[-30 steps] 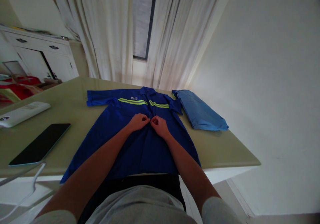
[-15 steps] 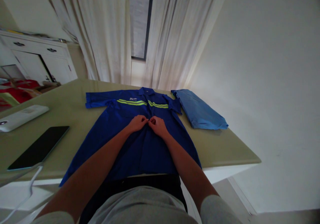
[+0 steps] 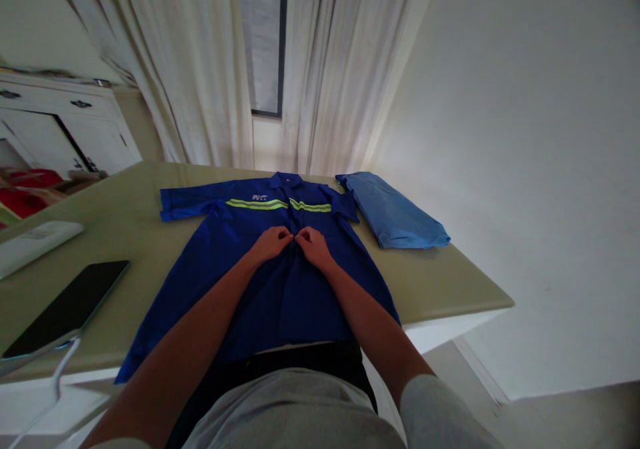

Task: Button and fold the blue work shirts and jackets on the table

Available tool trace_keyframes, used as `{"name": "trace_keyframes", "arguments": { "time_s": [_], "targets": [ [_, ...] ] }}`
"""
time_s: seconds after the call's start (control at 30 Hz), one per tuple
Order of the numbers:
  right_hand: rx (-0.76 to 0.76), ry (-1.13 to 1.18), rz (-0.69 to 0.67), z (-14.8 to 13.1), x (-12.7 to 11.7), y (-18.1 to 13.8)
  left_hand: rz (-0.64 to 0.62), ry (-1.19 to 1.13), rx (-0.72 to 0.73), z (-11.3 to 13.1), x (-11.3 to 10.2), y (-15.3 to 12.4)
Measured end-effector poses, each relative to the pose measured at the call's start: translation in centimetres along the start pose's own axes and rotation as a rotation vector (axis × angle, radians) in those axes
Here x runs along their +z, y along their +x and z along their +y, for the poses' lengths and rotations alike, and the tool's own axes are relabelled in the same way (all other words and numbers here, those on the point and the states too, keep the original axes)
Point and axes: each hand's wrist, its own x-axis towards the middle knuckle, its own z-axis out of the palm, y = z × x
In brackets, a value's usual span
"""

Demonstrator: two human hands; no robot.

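A dark blue short-sleeved work shirt [image 3: 250, 222] with yellow-green reflective stripes lies spread face up, its collar toward the window. My left hand [image 3: 273, 242] and my right hand [image 3: 311, 243] meet at its front opening, just below the stripes. The fingertips of both are pinched on the two edges of the shirt front. Whether a button sits between them is too small to tell. The shirt's lower hem reaches the near edge of the table, close to my body.
The green-topped table [image 3: 440, 289] carries a light blue folded garment [image 3: 395, 212] at the right. On its left lie a black phone [image 3: 70, 309] with a white cable [image 3: 59, 375] and a white device [image 3: 37, 245]. Curtains [image 3: 190, 69] and a white cabinet [image 3: 95, 125] stand behind.
The view has turned slightly, so things on the table appear shifted left. Both hands stay at the shirt's front opening, with only small finger movement.
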Motion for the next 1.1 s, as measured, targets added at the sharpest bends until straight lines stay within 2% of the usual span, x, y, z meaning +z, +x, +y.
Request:
{"name": "trace_keyframes", "arguments": {
  "time_s": [0.17, 0.37, 0.53, 0.67, 0.83, 0.93, 1.1],
  "targets": [
    [-0.049, -0.017, -0.003, 0.3, 0.0, -0.1, 0.0, -0.058, -0.001, -0.8, 0.1, -0.1],
    [-0.062, -0.038, -0.017, 0.7, 0.4, -0.2, -0.066, -0.128, 0.036, -1.5, -0.1, 0.1],
    [-0.018, -0.1, -0.044, 0.5, 0.5, -0.2, -0.107, -0.025, 0.057, -0.7, -0.6, -0.2],
    [0.002, -0.086, -0.059, 0.4, 0.5, -0.1, -0.073, 0.12, 0.099, -0.3, -0.7, -0.4],
    [0.012, -0.043, -0.071, 0.5, 0.4, 0.1, -0.071, 0.084, 0.166, -0.8, -0.7, -0.4],
    [-0.003, -0.045, -0.07, 0.6, 0.4, 0.2, -0.02, 0.139, 0.233, -0.8, -0.7, -0.7],
    [-0.032, -0.044, -0.063, 0.6, 0.4, 0.0, 0.146, 0.266, 0.392, 0.1, -0.6, -1.5]
  ]
}}
